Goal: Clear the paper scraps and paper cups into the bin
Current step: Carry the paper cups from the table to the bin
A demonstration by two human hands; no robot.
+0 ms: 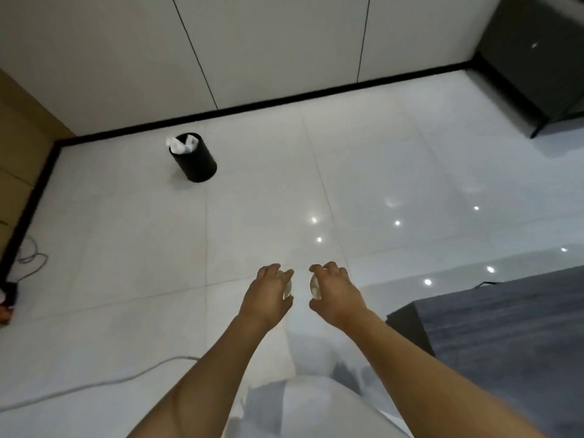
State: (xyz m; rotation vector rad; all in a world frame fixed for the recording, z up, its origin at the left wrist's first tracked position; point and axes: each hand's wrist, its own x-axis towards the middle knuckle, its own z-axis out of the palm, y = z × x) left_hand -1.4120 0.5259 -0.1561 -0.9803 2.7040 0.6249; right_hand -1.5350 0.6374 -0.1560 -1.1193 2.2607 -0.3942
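- I have both arms stretched out over the floor point(158, 248), each hand carrying what looks like a white paper cup.
- My left hand point(268, 295) has its fingers point(271, 271) curled round the left cup point(288, 287); only a sliver of its white rim shows past the knuckles.
- My right hand point(336, 294) grips the right cup point(314, 286) the same way, thumb below and fingers over the top.
- The two hands are near each other but apart, held in the air above the tiles.
- The bin point(194, 159) stands on the floor well ahead and to the left, close to the dark skirting; white paper scraps point(178, 145) already poke over its rim.
- I judge this to be the carrying step: cups picked up, not yet dropped.
- Next I need to close the distance to the bin, bring each hand over its mouth and let go; the scraps may leave little room.
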